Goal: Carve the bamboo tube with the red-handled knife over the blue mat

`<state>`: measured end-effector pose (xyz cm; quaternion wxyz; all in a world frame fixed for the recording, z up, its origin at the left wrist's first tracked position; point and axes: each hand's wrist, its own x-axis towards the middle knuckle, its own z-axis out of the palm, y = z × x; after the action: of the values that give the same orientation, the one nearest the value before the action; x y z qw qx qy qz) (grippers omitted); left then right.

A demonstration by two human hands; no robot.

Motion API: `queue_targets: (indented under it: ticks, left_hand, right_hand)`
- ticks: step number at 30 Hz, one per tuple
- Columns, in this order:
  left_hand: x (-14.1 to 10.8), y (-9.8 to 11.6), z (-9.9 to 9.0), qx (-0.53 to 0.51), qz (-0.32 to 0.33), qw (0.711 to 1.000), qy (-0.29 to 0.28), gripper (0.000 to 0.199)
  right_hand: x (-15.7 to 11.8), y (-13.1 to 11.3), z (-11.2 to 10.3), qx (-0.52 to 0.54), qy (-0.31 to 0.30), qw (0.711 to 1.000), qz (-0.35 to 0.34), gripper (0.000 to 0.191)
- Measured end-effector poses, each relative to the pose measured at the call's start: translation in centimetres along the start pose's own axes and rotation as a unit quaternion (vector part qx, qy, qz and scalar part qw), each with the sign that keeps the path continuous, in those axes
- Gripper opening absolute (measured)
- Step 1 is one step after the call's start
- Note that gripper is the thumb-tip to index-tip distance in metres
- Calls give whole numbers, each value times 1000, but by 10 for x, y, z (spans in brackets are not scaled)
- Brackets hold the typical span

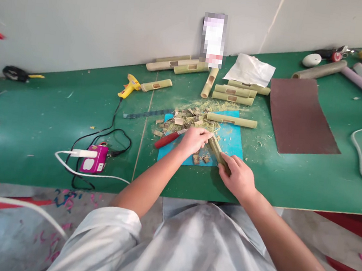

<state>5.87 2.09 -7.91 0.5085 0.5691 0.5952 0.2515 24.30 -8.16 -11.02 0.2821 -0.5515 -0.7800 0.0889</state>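
Note:
A green bamboo tube [216,149] slants between my two hands over a blue sheet [236,138]. My right hand [238,174] is wrapped round its near end. At the far end the fingers of my left hand [197,140] are pinched together on the tube; whether something small is between them is hidden. A red-handled knife [167,140] lies beside my left wrist, part of its blade behind the hand. Bamboo chips and shavings [190,116] are heaped on the sheet's far left. Another bamboo tube [232,120] with a cut slot lies just beyond my hands.
Several slotted tubes [232,98] lie near the wall, with a phone [213,37] and white paper [251,69]. A yellow glue gun [130,86] and a purple power adapter [94,159] with cables are left. Brown sandpaper [300,115] lies right, near a white cable [359,150].

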Motion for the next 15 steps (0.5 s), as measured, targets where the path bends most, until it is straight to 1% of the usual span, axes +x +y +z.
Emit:
queue_targets:
  ticks: [3,6,8,10,13,15]
  left_hand:
    - [-1,-1,2,1,0,1000,2,32]
    - [0,-2,4,1,2,1000,-10,22]
    - [2,-4,5,4,5,1000,-10,20]
    - [3,-4,6,8,5,1000,1,22]
    - [5,-4,5,13,0,1000,11,33]
    - [6,-2,3,14,-4,1000,1,29]
  right_hand:
    - [0,0,0,2,-1,1000,-1,31]
    - [0,0,0,3,-1,1000,0,31]
    - [-1,0,0,3,-1,1000,2,31]
    - [-1,0,0,5,-1,1000,3,32]
    - [-1,1,0,6,0,1000,2,32]
    - [-1,1,0,5,1,1000,0,31]
